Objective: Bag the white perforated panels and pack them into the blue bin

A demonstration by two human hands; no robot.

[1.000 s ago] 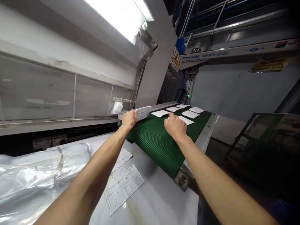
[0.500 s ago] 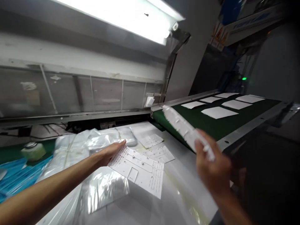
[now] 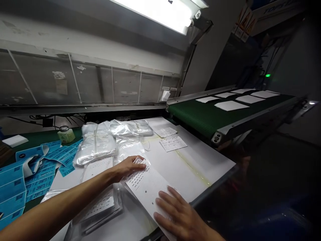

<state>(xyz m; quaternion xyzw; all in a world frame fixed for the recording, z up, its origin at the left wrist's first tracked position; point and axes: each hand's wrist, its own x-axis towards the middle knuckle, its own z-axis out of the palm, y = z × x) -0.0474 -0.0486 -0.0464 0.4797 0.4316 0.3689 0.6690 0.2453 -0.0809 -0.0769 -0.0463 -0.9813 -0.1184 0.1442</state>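
A white plastic panel point(image 3: 144, 187) with rows of small slots lies slanting before me, smooth face up. My left hand point(image 3: 129, 168) is closed on its far end, thumb on top. Over the near end, my right hand point(image 3: 179, 214) rests with its fingers spread on the surface; its thumb is hidden. Whether one panel or two lie together here cannot be made out. Left of it, under my left forearm, is a stack of bagged panels point(image 3: 100, 204). Two more white panels, a nearer one point(image 3: 173, 144) and a farther one point(image 3: 166, 132), lie on the worktable point(image 3: 200, 157).
Bundles of clear plastic bags point(image 3: 96, 145) sit at the back left. Blue printed label sheets point(image 3: 40, 177) and a small jar point(image 3: 66, 134) are farther left. A green conveyor belt point(image 3: 195, 113) carrying several white sheets point(image 3: 232, 105) runs off to the right.
My right hand has brought its panel down from beside the conveyor to the one in my left hand, and its fingers have spread. My view has shifted left and down.
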